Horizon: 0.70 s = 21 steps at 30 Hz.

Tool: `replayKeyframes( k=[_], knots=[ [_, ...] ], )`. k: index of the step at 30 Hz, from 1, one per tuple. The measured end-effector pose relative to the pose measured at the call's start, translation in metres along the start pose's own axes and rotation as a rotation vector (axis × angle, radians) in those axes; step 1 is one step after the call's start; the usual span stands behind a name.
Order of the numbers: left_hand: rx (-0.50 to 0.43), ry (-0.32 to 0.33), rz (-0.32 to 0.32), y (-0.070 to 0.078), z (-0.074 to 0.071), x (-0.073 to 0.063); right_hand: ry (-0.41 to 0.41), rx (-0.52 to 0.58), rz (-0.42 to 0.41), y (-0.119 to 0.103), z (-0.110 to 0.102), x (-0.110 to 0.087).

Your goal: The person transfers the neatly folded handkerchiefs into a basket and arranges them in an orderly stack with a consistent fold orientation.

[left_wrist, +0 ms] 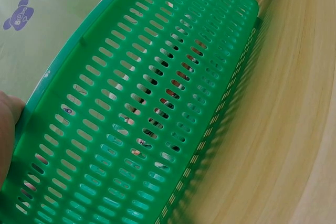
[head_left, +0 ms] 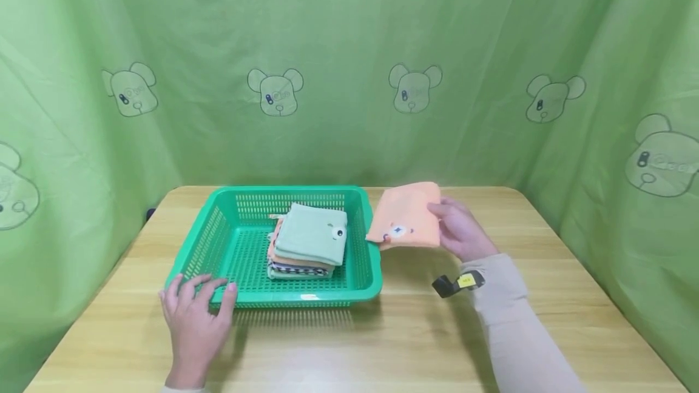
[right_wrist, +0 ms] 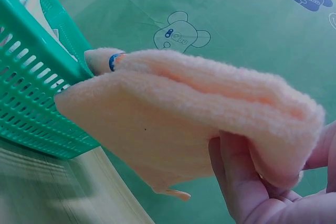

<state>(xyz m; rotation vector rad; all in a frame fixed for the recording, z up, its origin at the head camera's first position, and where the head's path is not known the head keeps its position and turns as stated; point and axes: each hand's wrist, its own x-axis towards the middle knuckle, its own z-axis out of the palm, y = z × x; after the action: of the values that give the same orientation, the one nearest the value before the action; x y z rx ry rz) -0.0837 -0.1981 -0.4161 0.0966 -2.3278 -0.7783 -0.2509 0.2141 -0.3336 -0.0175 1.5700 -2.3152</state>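
My right hand (head_left: 461,229) pinches a folded peach towel (head_left: 411,217) by its right edge, thumb on top. The towel has a small embroidered face and is held just right of the green basket (head_left: 371,272), its left corner at the basket's rim. In the right wrist view the fingers (right_wrist: 239,177) press the underside of the thick, fuzzy towel (right_wrist: 173,108). My left hand (head_left: 199,314) rests with loosely bent fingers at the basket's front left corner. Inside the basket lies a stack of folded towels, topped by a pale green towel (head_left: 311,232) with an eye design.
The basket stands on a light wood table (head_left: 415,344), left of the middle. Green curtains (head_left: 349,17) with bear-head prints surround the table at the back and sides. A black wrist strap mount (head_left: 448,285) sticks out from the right sleeve.
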Motion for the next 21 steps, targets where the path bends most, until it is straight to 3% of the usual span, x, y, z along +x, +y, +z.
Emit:
replayKeyframes(
  k=[21],
  knots=[
    [0.006,-0.003,-0.010,0.000,0.000,0.000,-0.034,0.016,0.008,0.005,0.020,0.009]
  ],
)
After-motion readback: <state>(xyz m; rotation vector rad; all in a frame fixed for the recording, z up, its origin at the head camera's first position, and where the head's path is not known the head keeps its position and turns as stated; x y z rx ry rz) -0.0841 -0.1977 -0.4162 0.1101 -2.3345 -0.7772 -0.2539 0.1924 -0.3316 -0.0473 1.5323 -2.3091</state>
